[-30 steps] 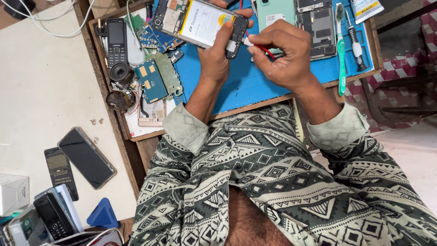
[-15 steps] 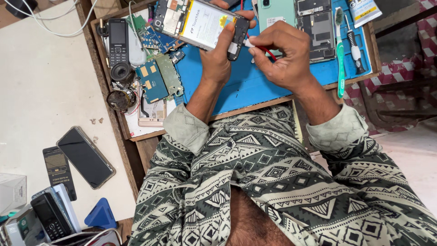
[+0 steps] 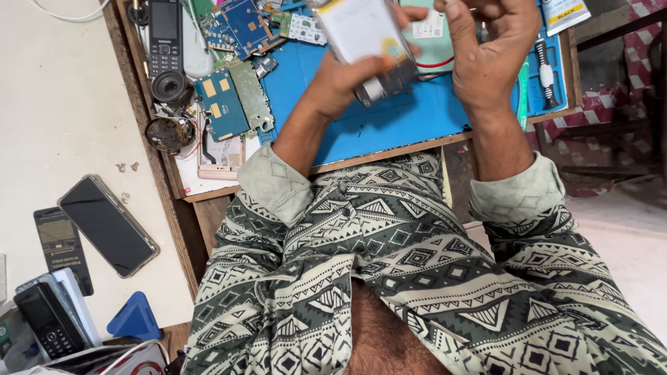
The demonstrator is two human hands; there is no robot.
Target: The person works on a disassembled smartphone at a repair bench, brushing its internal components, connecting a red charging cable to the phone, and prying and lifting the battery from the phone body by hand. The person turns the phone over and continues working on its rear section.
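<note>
White and yellow, the opened phone (image 3: pixel 365 42) sits gripped in the left hand (image 3: pixel 347 73), lifted above the blue mat (image 3: pixel 389 125). Just beside it the right hand (image 3: pixel 486 48) has its fingertips pinched together; on what, I cannot tell. The back is off, so repair looks midway. Since a moment ago both hands have risen closer. Circuit boards (image 3: pixel 226 104) lie left of the hands.

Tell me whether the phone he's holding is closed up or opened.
Opened. The phone in the left hand shows its bare white battery, with no back cover over it.
</note>
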